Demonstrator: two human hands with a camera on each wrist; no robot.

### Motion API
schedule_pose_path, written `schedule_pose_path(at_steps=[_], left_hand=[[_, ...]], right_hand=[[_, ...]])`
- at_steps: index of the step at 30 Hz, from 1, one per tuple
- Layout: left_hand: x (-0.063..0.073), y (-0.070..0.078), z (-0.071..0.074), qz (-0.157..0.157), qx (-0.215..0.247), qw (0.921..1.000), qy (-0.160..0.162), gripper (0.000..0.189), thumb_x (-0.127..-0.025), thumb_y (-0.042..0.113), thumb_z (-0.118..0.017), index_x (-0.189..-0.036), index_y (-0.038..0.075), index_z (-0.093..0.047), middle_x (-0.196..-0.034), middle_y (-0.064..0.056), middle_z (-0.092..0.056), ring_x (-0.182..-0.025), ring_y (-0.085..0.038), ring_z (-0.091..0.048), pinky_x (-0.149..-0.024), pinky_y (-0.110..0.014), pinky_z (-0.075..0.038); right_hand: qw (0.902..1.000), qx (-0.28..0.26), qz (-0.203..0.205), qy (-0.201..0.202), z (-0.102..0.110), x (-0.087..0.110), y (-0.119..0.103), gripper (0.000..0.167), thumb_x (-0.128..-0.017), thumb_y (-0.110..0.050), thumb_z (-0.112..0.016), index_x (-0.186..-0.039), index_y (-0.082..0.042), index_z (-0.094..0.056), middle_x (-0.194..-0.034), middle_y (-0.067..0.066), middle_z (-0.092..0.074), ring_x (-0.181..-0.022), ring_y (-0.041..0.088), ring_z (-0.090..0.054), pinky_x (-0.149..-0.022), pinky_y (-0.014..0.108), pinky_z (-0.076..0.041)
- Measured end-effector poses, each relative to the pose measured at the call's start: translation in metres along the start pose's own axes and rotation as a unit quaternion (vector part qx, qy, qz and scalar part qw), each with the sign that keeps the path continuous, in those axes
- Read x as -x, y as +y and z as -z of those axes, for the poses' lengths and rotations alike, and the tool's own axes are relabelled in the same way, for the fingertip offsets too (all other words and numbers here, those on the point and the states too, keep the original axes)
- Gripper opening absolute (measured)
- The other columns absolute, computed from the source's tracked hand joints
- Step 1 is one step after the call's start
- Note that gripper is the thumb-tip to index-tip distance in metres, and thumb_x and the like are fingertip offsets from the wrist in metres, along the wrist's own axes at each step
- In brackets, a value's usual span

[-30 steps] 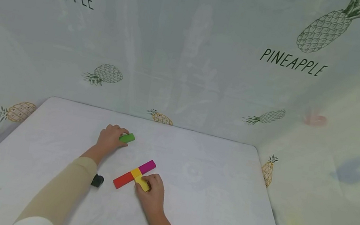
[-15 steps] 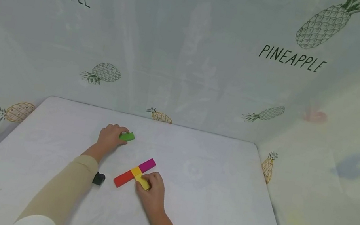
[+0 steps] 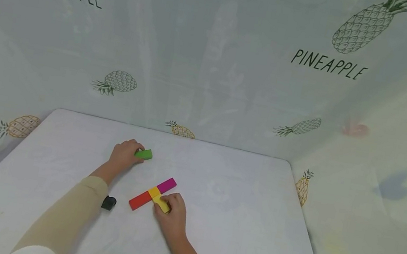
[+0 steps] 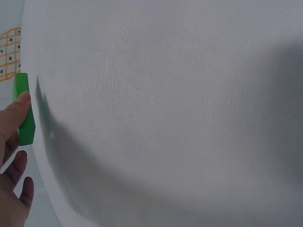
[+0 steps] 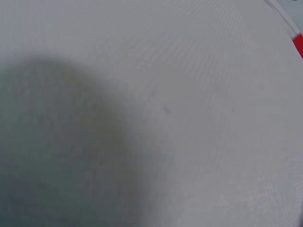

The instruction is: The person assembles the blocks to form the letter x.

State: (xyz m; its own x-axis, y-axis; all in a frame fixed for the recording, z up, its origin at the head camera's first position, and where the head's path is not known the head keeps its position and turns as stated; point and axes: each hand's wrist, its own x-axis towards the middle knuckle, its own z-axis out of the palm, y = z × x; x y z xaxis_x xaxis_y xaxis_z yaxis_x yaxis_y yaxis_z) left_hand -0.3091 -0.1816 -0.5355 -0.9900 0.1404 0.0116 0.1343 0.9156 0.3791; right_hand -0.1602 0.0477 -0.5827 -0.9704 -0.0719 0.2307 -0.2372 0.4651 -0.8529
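My left hand (image 3: 125, 155) pinches a green block (image 3: 144, 154) between thumb and fingers, toward the far left of the table. The left wrist view also has this green block (image 4: 26, 120), with the thumb across its face. My right hand (image 3: 173, 216) pinches a yellow block (image 3: 161, 204), whose far end meets a small orange-yellow block (image 3: 154, 192). A red block (image 3: 140, 200) and a magenta block (image 3: 167, 185) adjoin that small block on opposite sides, in one slanting line. In the right wrist view the hand is out of sight; a red corner (image 5: 298, 43) shows at the edge.
The blocks lie on a white table (image 3: 240, 197). A black object (image 3: 108, 203), seemingly fixed at the left wrist, sticks out beside the left sleeve. Behind the table's far edge hangs a pale curtain (image 3: 224, 58) printed with pineapples.
Both hands keep their grips on the green and yellow blocks, almost still. The head view has shifted very slightly; the row of blocks stays as it was.
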Motion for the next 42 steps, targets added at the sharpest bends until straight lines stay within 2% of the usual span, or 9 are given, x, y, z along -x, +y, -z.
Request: schedule_pose_path(at_steps=[8, 18, 26, 35, 42], left_hand=[[0.007, 0.007, 0.006, -0.027, 0.002, 0.9994, 0.020, 0.038, -0.081, 0.016, -0.081, -0.116, 0.007, -0.068, -0.108, -0.011, -0.061, -0.101, -0.030, -0.057, -0.086, -0.051, -0.044], [0.017, 0.017, 0.010, -0.063, 0.019, 0.9977, 0.018, 0.038, -0.081, 0.015, -0.081, -0.116, 0.012, -0.068, -0.111, -0.008, -0.063, -0.104, -0.028, -0.058, -0.090, -0.053, -0.044], [0.027, 0.019, 0.011, -0.090, 0.039, 0.9951, 0.016, 0.036, -0.080, 0.012, -0.080, -0.115, 0.013, -0.069, -0.110, -0.006, -0.061, -0.104, -0.026, -0.057, -0.092, -0.048, -0.047], [0.041, 0.020, 0.007, -0.099, 0.022, 0.9948, 0.009, 0.034, -0.082, 0.012, -0.079, -0.115, 0.015, -0.071, -0.108, -0.004, -0.060, -0.102, -0.025, -0.057, -0.090, -0.044, -0.050], [0.045, 0.016, 0.000, -0.110, -0.001, 0.9939, 0.003, 0.034, -0.080, 0.012, -0.081, -0.112, 0.016, -0.072, -0.103, 0.000, -0.060, -0.098, -0.020, -0.057, -0.088, -0.040, -0.051]], right_hand=[[1.0000, 0.004, 0.000, -0.001, 0.000, 0.000, -0.001, 0.018, -0.083, -0.019, -0.077, -0.099, -0.014, -0.071, -0.094, -0.009, -0.055, -0.087, 0.007, -0.052, -0.076, 0.023, -0.049], [0.9998, 0.005, -0.016, -0.004, 0.000, 0.000, -0.003, 0.017, -0.083, -0.022, -0.077, -0.099, -0.016, -0.071, -0.094, -0.011, -0.054, -0.088, 0.006, -0.051, -0.077, 0.023, -0.049], [0.9999, 0.005, -0.014, -0.002, -0.001, 0.000, 0.000, 0.017, -0.084, -0.022, -0.077, -0.099, -0.017, -0.071, -0.094, -0.011, -0.053, -0.088, 0.006, -0.051, -0.077, 0.023, -0.049], [1.0000, 0.002, -0.006, 0.001, -0.004, -0.001, 0.003, 0.017, -0.083, -0.021, -0.078, -0.098, -0.016, -0.071, -0.093, -0.011, -0.054, -0.087, 0.006, -0.052, -0.076, 0.022, -0.049], [1.0000, 0.007, -0.002, 0.002, -0.003, -0.001, 0.002, 0.017, -0.083, -0.021, -0.077, -0.099, -0.015, -0.071, -0.093, -0.009, -0.054, -0.087, 0.007, -0.051, -0.077, 0.022, -0.049]])
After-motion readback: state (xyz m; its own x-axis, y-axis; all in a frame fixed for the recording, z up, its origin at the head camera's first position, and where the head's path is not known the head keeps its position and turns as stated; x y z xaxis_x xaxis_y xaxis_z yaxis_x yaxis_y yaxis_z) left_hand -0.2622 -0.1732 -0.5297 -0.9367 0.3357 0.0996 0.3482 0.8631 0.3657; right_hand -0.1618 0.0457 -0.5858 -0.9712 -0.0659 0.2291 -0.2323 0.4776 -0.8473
